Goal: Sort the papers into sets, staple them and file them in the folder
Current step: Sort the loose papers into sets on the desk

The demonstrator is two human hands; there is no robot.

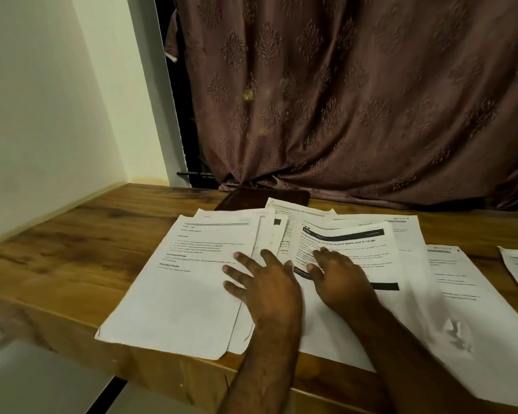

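Loose papers (192, 282) lie fanned in overlapping sheets across the middle of the wooden counter (81, 240), reaching its near edge. Both hands rest flat on them with fingers spread, gripping nothing: the left hand (260, 282) just beside the right hand (338, 276).

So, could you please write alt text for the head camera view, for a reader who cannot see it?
A person's left hand and right hand rest flat, fingers spread, on overlapping printed papers fanned across a wooden table. A dark flat object, partly covered by the sheets, lies at the table's far edge, below a brown patterned curtain.
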